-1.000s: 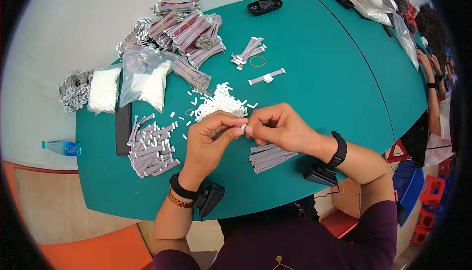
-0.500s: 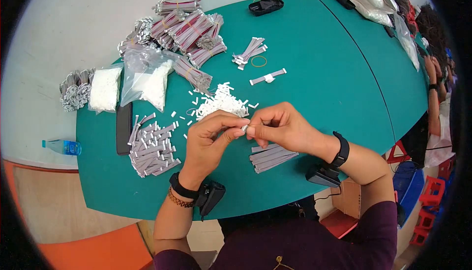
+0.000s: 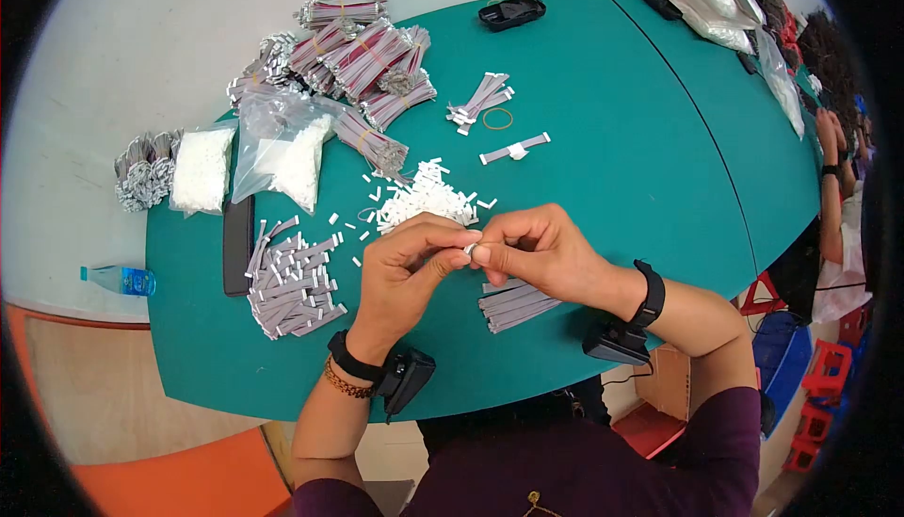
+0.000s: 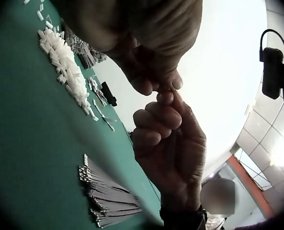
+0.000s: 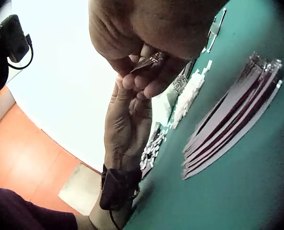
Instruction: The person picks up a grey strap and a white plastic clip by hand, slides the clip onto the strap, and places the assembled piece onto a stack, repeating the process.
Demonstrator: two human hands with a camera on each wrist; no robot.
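Both hands meet above the green table (image 3: 612,169). My left hand (image 3: 463,239) and right hand (image 3: 480,253) pinch a small white connector (image 3: 469,248) between thumbs and forefingers. The right wrist view shows the right hand (image 5: 142,76) also gripping the end of a thin grey ribbon cable (image 5: 150,61), with the left hand (image 5: 127,129) just below it. In the left wrist view the fingertips of the left hand (image 4: 163,88) and right hand (image 4: 168,98) touch. A flat stack of grey ribbon cables (image 3: 516,298) lies under the right hand.
A loose heap of white connectors (image 3: 424,199) lies just beyond the hands. Cables with connectors (image 3: 292,277) are piled at the left beside a black slab (image 3: 236,246). Bags of connectors (image 3: 282,154) and banded cable bundles (image 3: 363,56) sit at the back. Another person (image 3: 833,169) sits far right.
Both hands stay pinched together on the connector over the same spot; only a slight shift of fingers and the right wrist shows.
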